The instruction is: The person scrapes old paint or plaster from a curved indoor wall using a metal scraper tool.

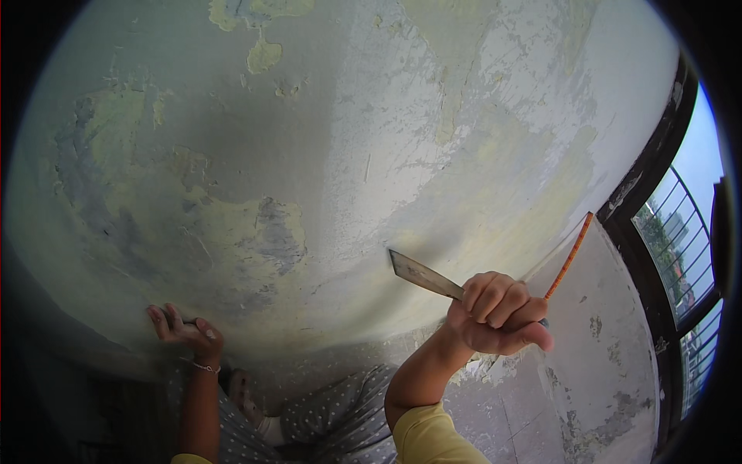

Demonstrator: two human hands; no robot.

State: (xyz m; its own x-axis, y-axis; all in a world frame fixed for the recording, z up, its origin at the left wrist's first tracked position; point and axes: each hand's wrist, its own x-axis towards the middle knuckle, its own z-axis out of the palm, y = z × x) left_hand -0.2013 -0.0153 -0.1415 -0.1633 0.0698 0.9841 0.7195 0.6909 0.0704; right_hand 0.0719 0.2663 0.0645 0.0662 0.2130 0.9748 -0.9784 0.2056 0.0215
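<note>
My right hand is closed around the handle of a putty knife, the blade pointing up and left. The tip of the blade is at or close to the plastered wall; contact cannot be told. Yellowish patches and scraped grey marks cover the wall. At the lower left, my left hand is near the wall's lower part with its fingers partly curled and spread, and I see nothing held in it. A thin bracelet is on that wrist.
An orange strip with markings slants up behind my right hand. At the right is a dark window frame with a barred railing beyond. Below lie a tiled floor with flaked debris and my legs in dotted trousers.
</note>
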